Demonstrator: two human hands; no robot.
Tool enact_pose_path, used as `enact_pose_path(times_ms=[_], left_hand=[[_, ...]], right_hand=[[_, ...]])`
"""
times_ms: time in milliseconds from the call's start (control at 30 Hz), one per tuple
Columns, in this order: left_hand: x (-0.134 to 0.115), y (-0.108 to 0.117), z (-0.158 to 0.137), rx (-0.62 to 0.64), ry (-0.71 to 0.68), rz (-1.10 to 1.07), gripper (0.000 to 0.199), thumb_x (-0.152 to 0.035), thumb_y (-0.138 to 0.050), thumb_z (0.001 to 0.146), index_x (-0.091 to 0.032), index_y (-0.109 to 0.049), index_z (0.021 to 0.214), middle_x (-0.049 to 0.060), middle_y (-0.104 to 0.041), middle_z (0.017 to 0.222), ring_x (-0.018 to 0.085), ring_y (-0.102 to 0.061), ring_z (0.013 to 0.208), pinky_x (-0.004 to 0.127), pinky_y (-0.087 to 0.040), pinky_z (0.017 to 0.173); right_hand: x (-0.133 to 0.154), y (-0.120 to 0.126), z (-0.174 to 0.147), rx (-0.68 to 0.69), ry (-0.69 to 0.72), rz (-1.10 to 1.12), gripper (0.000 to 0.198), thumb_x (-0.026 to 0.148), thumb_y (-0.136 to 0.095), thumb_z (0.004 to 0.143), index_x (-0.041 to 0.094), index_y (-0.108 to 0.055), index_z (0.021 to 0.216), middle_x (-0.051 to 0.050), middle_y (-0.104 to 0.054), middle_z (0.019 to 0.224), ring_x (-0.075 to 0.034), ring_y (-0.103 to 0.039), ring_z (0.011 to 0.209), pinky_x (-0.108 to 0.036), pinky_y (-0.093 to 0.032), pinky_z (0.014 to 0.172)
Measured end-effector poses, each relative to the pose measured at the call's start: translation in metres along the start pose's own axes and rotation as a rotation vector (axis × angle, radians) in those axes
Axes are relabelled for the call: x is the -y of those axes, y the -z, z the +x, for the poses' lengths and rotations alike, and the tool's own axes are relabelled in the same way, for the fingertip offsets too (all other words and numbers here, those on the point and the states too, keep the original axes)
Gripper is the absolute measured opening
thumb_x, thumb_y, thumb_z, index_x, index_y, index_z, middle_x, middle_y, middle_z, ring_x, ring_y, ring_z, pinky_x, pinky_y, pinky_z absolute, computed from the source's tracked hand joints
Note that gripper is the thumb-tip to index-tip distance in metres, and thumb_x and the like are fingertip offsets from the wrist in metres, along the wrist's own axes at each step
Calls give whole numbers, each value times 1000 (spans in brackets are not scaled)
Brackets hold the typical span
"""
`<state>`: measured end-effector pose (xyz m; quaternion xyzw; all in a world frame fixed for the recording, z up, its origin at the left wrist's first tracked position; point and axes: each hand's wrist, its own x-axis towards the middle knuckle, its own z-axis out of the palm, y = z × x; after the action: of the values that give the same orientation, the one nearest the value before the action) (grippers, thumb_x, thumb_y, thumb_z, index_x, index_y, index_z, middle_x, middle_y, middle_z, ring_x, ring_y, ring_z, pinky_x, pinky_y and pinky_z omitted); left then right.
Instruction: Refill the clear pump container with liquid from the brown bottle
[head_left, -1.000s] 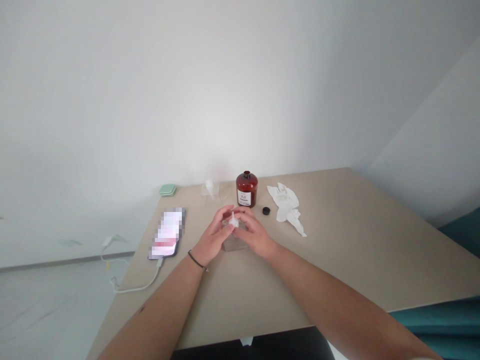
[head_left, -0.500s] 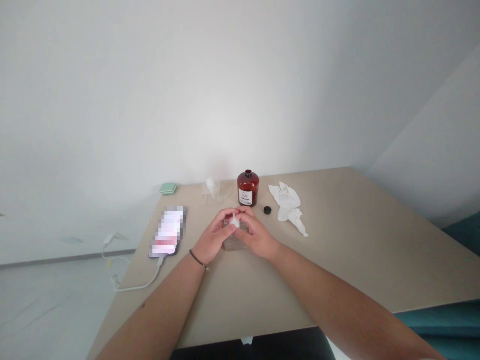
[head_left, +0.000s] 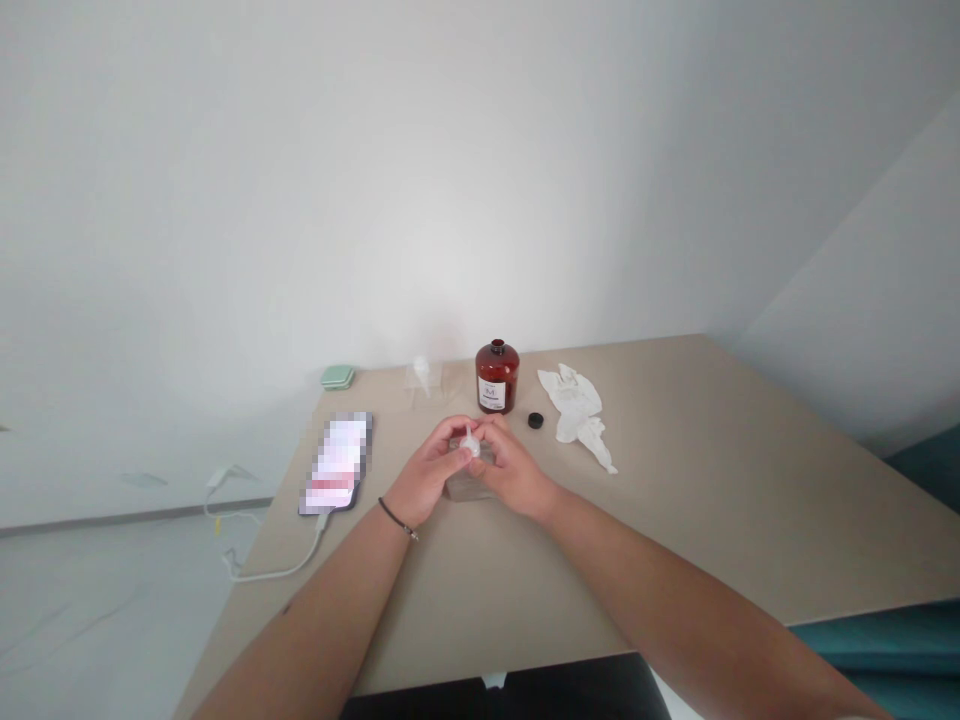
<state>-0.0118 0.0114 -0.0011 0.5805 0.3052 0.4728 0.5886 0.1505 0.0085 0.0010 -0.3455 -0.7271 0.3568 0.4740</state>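
Note:
Close together at the middle of the table, my left hand [head_left: 435,468] and my right hand [head_left: 514,468] are both closed around a small white top with a narrow spout, which looks like a pump head [head_left: 470,446]. Its spout points away from me. Both thumbs press near its front side. Under my hands stands a clear container [head_left: 466,489], partly covered by my fingers. Just beyond them is a reddish-brown bottle [head_left: 497,375] with a white label and an uncapped neck. A small black cap [head_left: 535,421] lies right of it.
A crumpled white tissue [head_left: 577,410] lies to the right. Back left are a clear boxy item with a white cone-shaped piece [head_left: 422,376] and a green case [head_left: 337,377]. A phone [head_left: 337,460] with a white cable [head_left: 289,572] lies at the left edge. A wall borders the table behind.

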Motion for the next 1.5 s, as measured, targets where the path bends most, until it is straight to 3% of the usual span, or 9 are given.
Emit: enact_pose_path(times_ms=[367,567,633,767,1133,1500], left_hand=[[0,-1,0,-20,4,-18,43,-42,-70,82,-22,-58,119,5,-59,116,22,-55,108,35,-43,95],[4,8,1,74,0,-21,95,-46,-86,62,-32,-36,141,6,-49,123,24,-53,112,38,-45,95],[2,9,0,88,-26,49,100,-45,-87,62,-31,-32,144,7,-47,127,27,-50,119,43,-41,102],[-2,8,0,106,-53,204,90,-37,-83,69,-30,-33,143,8,-47,134,29,-43,130,49,-31,112],[1,9,-2,76,-44,273,80,-31,-80,71,-29,-35,138,6,-45,125,27,-46,122,45,-35,107],[1,8,-4,99,-45,347,86,-35,-78,75,-29,-24,141,7,-41,124,27,-46,121,46,-35,106]], right_hand=[[-3,-2,0,-45,-20,-1,29,52,-63,85,24,-55,87,-4,-47,100,-22,-51,98,-43,-44,91],[-4,6,3,49,-27,41,36,48,-72,79,25,-63,104,-7,-51,115,-25,-50,116,-46,-37,107],[-7,8,4,65,-24,85,35,48,-68,81,27,-64,110,-7,-52,118,-25,-50,119,-46,-36,108],[-11,8,2,49,-26,144,28,47,-66,84,27,-68,103,-6,-53,119,-24,-52,118,-45,-39,106],[-2,11,4,57,-18,44,14,36,-67,83,23,-63,88,-4,-50,100,-21,-53,98,-40,-44,91],[-7,11,6,49,24,26,20,41,-65,84,22,-60,85,-3,-50,96,-20,-52,92,-37,-44,84]])
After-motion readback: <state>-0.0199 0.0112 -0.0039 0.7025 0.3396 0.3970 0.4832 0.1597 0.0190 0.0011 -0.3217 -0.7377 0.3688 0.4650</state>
